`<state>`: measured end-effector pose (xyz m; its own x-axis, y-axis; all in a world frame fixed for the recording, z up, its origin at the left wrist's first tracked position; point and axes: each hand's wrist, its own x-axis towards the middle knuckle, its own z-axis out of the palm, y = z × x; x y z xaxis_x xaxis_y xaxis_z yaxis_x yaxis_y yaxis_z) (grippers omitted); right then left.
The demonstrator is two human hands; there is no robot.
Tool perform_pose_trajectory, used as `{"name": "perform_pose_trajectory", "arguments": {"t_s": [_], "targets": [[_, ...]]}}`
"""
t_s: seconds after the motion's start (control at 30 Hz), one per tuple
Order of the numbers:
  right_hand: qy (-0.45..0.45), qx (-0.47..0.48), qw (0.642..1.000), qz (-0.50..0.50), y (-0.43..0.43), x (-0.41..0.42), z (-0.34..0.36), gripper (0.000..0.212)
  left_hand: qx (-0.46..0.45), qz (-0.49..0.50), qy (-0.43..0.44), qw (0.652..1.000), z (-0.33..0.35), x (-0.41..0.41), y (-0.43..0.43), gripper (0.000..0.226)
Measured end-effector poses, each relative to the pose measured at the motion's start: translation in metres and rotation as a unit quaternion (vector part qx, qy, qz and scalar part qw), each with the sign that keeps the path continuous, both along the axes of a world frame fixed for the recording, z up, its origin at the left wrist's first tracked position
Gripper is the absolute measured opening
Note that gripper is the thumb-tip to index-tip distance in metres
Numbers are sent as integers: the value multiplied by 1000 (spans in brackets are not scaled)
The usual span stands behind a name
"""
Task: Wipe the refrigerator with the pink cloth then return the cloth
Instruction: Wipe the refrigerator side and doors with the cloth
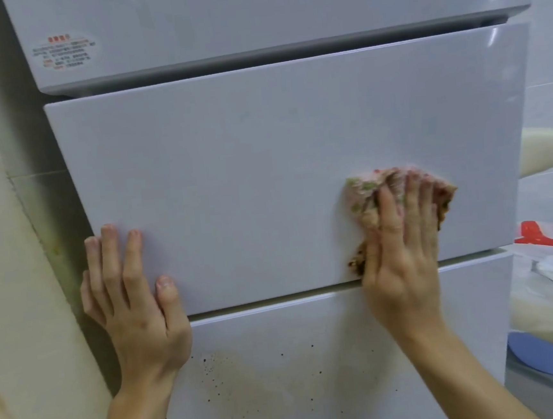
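Pink cloth (362, 196), crumpled, green-flecked, brown-stained

One wide-angle head-worn camera faces the refrigerator (282, 175) front at close range, tilted slightly downward. The left hand (136, 298) and right hand (403, 258) reach up from the bottom edge.

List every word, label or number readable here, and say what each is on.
Sticker, upper left of the fridge: a red heading and grey lines, all too blurred to read.
Plastic bag, right edge: red print, blurred and cut off, unreadable.
Cloth: pattern only, no text.
Nothing in view can be quoted.
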<state>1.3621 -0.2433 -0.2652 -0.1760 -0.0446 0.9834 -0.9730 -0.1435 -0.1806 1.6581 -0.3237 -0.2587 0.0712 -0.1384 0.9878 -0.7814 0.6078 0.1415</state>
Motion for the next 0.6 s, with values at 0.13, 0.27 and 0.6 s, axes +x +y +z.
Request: {"name": "perform_pose_trajectory", "arguments": {"t_s": [0.13,0.27,0.6], "targets": [[-54,2,999,-4,7,-28,-3,54,1,2,2,1000,-1,1,0,60],[-117,0,993,5,10,-26,-6,55,12,-12,-4,1000,-1,4,2,63],[-153,-25,988,15,-15,67,-10,61,38,-95,38,994,-16,1,18,63]]}}
